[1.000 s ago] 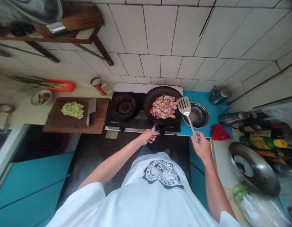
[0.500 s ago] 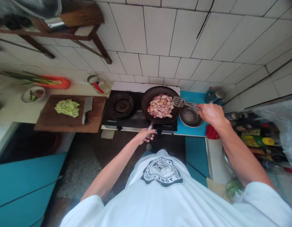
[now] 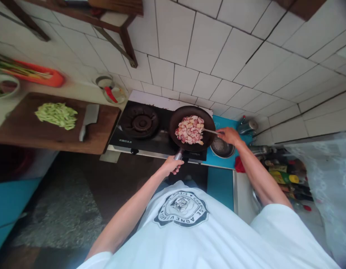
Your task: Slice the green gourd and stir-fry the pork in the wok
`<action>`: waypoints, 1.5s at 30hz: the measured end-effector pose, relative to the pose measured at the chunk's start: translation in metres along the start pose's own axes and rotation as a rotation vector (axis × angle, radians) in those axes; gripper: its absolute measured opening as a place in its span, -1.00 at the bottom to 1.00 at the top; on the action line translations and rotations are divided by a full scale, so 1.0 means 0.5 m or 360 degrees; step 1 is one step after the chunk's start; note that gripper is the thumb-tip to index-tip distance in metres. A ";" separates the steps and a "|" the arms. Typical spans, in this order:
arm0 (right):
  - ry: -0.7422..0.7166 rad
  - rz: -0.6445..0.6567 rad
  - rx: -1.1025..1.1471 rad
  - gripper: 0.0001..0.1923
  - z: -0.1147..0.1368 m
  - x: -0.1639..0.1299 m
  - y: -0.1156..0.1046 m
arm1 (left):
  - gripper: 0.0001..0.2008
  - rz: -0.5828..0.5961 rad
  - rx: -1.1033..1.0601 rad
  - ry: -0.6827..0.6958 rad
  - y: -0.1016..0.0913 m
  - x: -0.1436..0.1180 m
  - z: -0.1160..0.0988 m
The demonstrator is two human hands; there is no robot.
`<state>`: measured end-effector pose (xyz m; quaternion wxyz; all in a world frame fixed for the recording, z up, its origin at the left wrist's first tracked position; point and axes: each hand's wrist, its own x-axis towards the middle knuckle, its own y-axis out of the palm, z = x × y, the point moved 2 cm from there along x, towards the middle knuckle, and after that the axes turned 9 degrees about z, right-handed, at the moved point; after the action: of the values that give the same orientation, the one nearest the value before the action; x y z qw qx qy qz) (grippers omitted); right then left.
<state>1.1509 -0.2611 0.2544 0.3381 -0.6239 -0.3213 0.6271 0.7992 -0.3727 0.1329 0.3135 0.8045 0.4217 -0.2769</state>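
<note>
A dark frying pan sits over the right burner of the gas stove. Chopped pinkish meat lies heaped in its middle. My left hand is closed around the pan's handle, on the side toward me. At the pan's right rim, my right hand grips a spatula. The spatula's blade meets the right edge of the meat and is partly hidden there.
A cutting board at left bears shredded green vegetable and a cleaver. Right of the pan stands a metal bowl on a blue surface. Several bottles crowd the right side. A wooden shelf juts out overhead.
My right hand has moved left and the spatula's blade has gone from the pan's rim into the meat's edge. My left hand keeps the handle. The camera view has tilted and shifted.
</note>
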 end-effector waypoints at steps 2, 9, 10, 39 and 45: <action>-0.0022 -0.0087 -0.0089 -0.58 0.013 -0.002 0.020 | -0.68 -0.0014 -0.0019 -0.0008 0.001 -0.001 -0.001; -0.0215 -0.0291 -0.0653 -0.57 0.078 -0.078 0.011 | -0.58 -0.0131 -0.0062 0.0026 0.006 -0.003 -0.001; -0.0260 -0.0318 -0.0716 -0.55 0.073 -0.094 0.005 | -0.56 -0.0169 -0.0077 0.0039 0.008 -0.005 0.000; -0.0408 0.0101 0.0375 -0.66 0.044 0.012 0.053 | -0.47 -0.0630 -0.0296 0.0268 0.053 -0.028 0.038; -0.0080 0.0458 0.0806 -0.57 -0.001 -0.030 -0.033 | -0.48 -0.0587 -0.0234 0.0301 0.044 -0.027 0.047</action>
<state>1.1516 -0.2644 0.2765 0.3826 -0.5429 -0.0709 0.7442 0.8074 -0.4066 0.1332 0.2745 0.7111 0.6083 -0.2213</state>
